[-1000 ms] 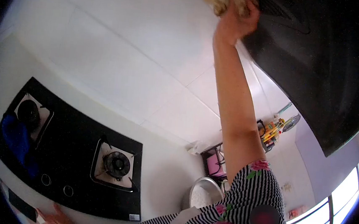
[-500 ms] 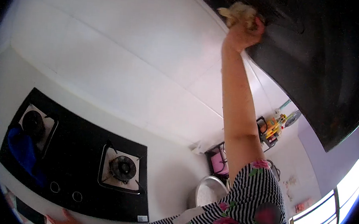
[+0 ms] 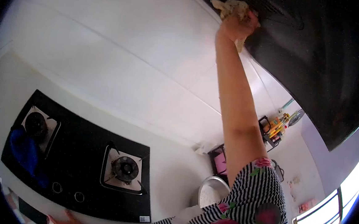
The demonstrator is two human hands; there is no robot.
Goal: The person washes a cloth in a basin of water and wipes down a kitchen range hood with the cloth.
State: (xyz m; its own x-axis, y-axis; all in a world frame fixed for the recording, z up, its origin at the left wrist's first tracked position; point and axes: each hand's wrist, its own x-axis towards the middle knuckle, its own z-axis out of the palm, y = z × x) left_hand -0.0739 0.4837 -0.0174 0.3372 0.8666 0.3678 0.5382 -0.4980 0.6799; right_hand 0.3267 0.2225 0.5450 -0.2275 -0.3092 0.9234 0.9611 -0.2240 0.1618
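Showing lower left, the left hand (image 3: 69,221) has an unclear grip. Top centre, the right hand (image 3: 238,29) grasps a rag (image 3: 233,7) at the hood (image 3: 313,72). Behind the arm (image 3: 240,104), lower centre: a metal pot (image 3: 217,182), contents unclear; farther, a rack (image 3: 275,142) holding yellow things (image 3: 277,125).

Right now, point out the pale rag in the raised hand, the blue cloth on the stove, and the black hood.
Pale rag (image 3: 234,7): head view, on its bunched upper part.
Blue cloth (image 3: 25,148): head view, on the middle of its folds.
Black hood (image 3: 317,76): head view, on its broad dark panel.
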